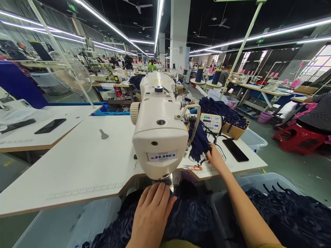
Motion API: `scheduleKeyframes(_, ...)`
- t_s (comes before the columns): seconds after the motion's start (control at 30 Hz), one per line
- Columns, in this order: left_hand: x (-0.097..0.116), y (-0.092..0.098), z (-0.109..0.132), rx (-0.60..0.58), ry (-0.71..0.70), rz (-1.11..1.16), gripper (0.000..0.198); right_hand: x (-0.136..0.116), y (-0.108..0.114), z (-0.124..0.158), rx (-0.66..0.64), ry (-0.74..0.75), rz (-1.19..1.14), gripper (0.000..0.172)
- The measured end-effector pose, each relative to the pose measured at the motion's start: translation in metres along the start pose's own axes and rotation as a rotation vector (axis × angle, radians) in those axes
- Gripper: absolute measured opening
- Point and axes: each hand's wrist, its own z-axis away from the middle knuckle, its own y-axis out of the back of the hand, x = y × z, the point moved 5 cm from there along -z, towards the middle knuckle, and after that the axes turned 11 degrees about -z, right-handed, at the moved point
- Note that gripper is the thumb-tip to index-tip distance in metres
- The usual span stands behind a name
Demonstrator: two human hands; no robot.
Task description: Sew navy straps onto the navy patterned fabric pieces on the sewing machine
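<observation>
A white JUKI sewing machine (pixel 160 127) stands on the white table (pixel 85 162) right in front of me. My left hand (pixel 152 210) lies flat, fingers together and stretched out, on dark navy lace fabric (pixel 191 217) just below the machine's head. My right hand (pixel 214 157) reaches out to the right of the machine and its fingers close on a bundle of navy fabric strips (pixel 199 141) lying on the table. Small red-handled snips (pixel 192 167) rest beside that hand.
A black phone (pixel 235 150) and a control panel (pixel 211 122) sit at the table's right. A cardboard box of navy pieces (pixel 227 117) is behind them. A bin with navy fabric (pixel 287 210) is at my right. Another phone (pixel 50 125) lies on the left table. Other people work farther back.
</observation>
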Motion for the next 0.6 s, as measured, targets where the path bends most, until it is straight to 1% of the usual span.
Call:
scheduleKeyframes(0.1, -0.002, 0.002, -0.001, 0.000, -0.011, 0.113, 0.020, 0.003, 0.001, 0.006, 0.028, 0.063, 0.066, 0.022)
scheduleKeyframes(0.17, -0.004, 0.003, -0.001, -0.029, -0.009, 0.184, 0.020, 0.001, 0.004, 0.008, 0.062, 0.109, 0.108, 0.018)
scheduleKeyframes(0.27, -0.007, 0.005, 0.000, -0.088, -0.027, 0.215, 0.022, -0.005, 0.010, 0.011, 0.114, 0.161, 0.142, 0.022)
scheduleKeyframes(0.33, -0.009, 0.007, 0.000, -0.101, -0.028, 0.222, 0.023, -0.009, 0.012, 0.014, 0.141, 0.172, 0.143, 0.029)
scheduleKeyframes(0.47, -0.011, 0.010, 0.000, -0.072, 0.018, 0.296, 0.023, -0.014, 0.011, 0.020, 0.190, 0.166, 0.107, 0.042)
scheduleKeyframes(0.6, -0.013, 0.011, 0.000, -0.062, 0.042, 0.353, 0.024, -0.013, 0.008, 0.024, 0.192, 0.145, 0.013, 0.047)
